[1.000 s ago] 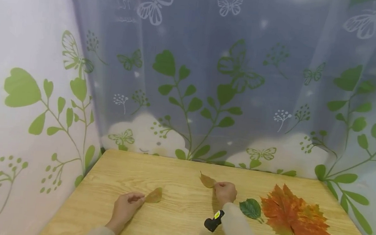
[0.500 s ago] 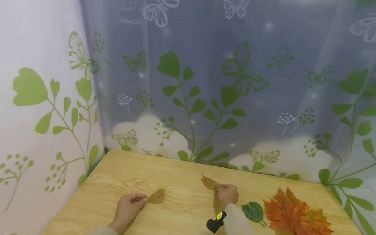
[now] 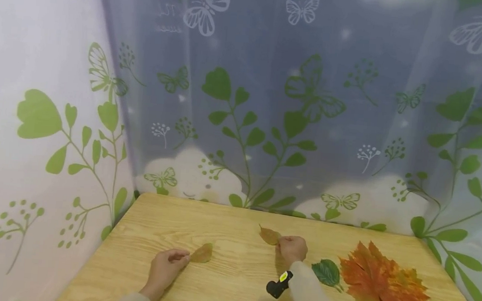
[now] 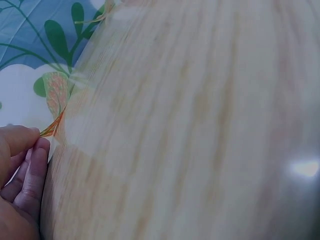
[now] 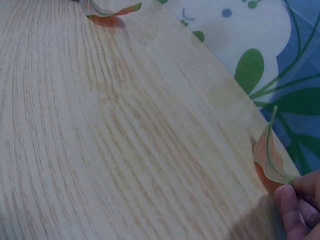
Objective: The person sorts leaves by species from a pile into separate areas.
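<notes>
My left hand [image 3: 166, 267] pinches a small orange-brown leaf [image 3: 202, 253] by its end, close over the wooden table. In the left wrist view, thumb and fingertip meet on the narrow base of this leaf [image 4: 54, 102]. Farther back and to the right, my right hand [image 3: 293, 249] holds a similar brownish leaf [image 3: 268, 235], whose thin tip points left. From the right wrist, that leaf [image 5: 270, 152] looks curled, its end between thumb and finger, with an orange underside. The two leaves are apart.
Right of my right hand a dark green leaf [image 3: 327, 272] lies on the table [image 3: 223, 289]. Beside it, large orange-red maple leaves [image 3: 383, 281] overlap, stems toward me. A black wrist camera [image 3: 278, 286] sits at my right sleeve. Patterned curtains [image 3: 265, 101] border the table behind and at both sides.
The head view has shifted slightly, moving the whole scene a little right and down. Both hands keep hold of their leaves with no clear movement.
</notes>
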The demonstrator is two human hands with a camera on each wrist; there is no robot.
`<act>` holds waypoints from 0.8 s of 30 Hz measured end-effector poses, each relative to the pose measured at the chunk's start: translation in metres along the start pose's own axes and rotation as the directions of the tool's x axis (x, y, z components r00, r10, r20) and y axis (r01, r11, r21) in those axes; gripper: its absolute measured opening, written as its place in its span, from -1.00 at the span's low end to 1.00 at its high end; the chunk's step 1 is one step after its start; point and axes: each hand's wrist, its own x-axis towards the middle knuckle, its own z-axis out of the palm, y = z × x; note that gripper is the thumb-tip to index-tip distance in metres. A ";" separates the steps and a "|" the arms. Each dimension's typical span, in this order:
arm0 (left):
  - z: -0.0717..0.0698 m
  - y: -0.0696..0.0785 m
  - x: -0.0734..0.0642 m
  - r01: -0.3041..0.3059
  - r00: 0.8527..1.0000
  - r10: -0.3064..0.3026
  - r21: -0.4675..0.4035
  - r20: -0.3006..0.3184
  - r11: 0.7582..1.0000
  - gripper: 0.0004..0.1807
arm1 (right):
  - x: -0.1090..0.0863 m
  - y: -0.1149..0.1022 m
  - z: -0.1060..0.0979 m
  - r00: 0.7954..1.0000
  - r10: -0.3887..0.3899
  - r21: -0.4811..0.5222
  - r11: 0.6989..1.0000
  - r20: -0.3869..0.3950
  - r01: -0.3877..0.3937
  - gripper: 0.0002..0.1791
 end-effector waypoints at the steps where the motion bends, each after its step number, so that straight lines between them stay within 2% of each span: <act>1: 0.000 0.000 0.000 -0.003 1.000 0.003 0.002 0.002 1.000 -0.84 | 0.000 0.000 -0.001 1.000 -0.010 -0.008 1.000 -0.001 0.010 -0.82; 5: 0.001 -0.001 0.001 -0.005 1.000 0.004 0.011 0.001 1.000 -0.84 | 0.002 -0.002 -0.006 0.996 -0.087 -0.005 0.996 0.020 0.087 -0.81; 10: 0.001 -0.001 0.001 -0.002 1.000 0.002 0.015 -0.002 1.000 -0.83 | -0.007 -0.012 -0.012 0.989 -0.130 0.109 0.986 0.066 0.122 -0.82; 12: 0.000 -0.001 0.000 0.002 1.000 -0.002 0.018 0.001 1.000 -0.83 | -0.012 -0.017 -0.014 0.988 -0.133 0.186 0.976 0.083 0.116 -0.81; 16: -0.001 0.001 -0.001 0.004 1.000 -0.004 0.016 0.003 1.000 -0.83 | -0.022 -0.020 -0.020 0.978 -0.187 0.280 0.948 0.095 0.154 -0.79; 24: 0.002 0.002 0.000 0.002 1.000 -0.002 0.018 -0.012 1.000 -0.84 | -0.040 -0.009 -0.031 0.962 -0.262 0.375 0.902 0.079 0.215 -0.78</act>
